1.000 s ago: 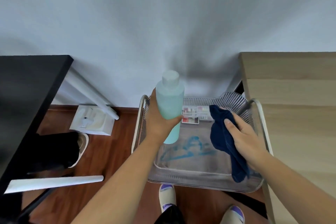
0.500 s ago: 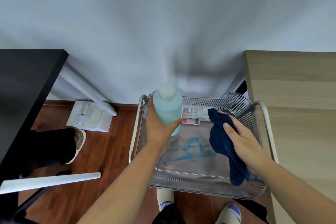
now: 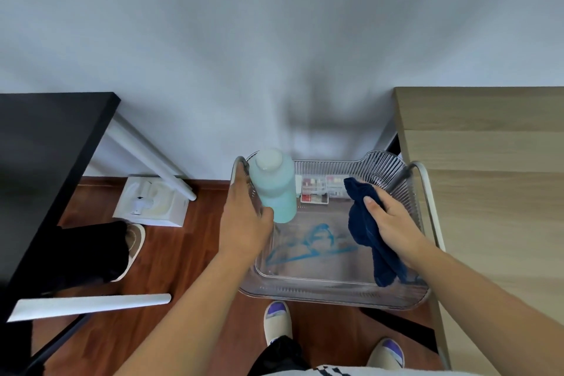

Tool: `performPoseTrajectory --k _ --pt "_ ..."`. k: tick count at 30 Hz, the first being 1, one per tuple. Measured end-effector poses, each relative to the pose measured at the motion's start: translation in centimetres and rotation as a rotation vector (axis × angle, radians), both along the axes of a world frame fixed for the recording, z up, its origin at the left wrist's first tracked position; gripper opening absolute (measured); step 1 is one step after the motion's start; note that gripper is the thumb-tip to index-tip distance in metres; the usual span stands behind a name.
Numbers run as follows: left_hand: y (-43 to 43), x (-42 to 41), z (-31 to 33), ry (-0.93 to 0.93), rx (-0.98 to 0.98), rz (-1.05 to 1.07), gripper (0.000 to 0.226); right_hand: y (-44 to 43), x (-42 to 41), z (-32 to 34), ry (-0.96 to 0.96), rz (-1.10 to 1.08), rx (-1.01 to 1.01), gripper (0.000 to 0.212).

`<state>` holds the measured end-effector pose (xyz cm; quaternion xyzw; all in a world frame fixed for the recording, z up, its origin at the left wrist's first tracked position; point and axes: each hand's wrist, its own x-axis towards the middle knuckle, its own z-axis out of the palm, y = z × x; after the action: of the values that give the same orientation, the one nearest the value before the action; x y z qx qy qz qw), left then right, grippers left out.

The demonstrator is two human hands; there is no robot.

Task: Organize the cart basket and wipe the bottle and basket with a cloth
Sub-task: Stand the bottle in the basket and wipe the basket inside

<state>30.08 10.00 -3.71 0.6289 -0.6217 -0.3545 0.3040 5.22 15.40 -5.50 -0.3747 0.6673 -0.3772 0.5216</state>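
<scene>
The left hand [image 3: 244, 223] was wrapped around a pale teal bottle [image 3: 276, 189], holding it upright at the far left corner of a clear ribbed basket [image 3: 335, 290]. The right hand [image 3: 387, 223] gripped a dark blue cloth [image 3: 363, 223] that hung down inside the basket's right side. Small boxes [image 3: 320, 189] sat against its far wall. A wooden counter [image 3: 488, 177] stood just to the right.

— What do I have in the clear ribbed plastic cart basket [image 3: 332, 290]?
— A pale teal translucent plastic bottle with a white cap [image 3: 274, 189], upright at its far-left corner. A dark navy blue cloth [image 3: 366, 229] hangs crumpled over the right side.
</scene>
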Motion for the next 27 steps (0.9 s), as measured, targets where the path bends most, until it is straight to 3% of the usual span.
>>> performPoseTrajectory --k 5,8,12,14,18,22,27 --pt "1.6 2.8 1.2 -0.317 -0.328 0.083 0.057 -0.3 -0.6 -3.9 0.344 0.007 0.088 0.039" --pt "0.0 4.0 0.4 -0.406 -0.135 0.047 0.064 -0.5 0.5 -6.5 0.517 0.104 0.158 0.043" --pt "-1.4 4.3 -1.0 -0.425 0.091 -0.088 0.073 -0.5 3.4 -9.2 0.66 0.484 0.283 0.052" --pt "-1.4 4.2 -1.6 -0.417 0.131 -0.092 0.071 0.1 4.1 -9.8 0.805 0.611 0.318 0.059" --pt "-1.0 4.0 -2.0 -0.389 0.053 -0.012 0.058 1.8 4.0 -10.0 1.075 0.643 0.241 0.065" --pt "-1.0 4.2 -2.4 -0.351 0.029 -0.019 0.053 1.4 4.1 -10.2 0.891 0.594 0.378 0.069" --pt "-1.1 4.3 -2.6 -0.346 0.035 -0.021 0.051 0.5 5.4 -11.0 0.889 0.593 0.349 0.076"
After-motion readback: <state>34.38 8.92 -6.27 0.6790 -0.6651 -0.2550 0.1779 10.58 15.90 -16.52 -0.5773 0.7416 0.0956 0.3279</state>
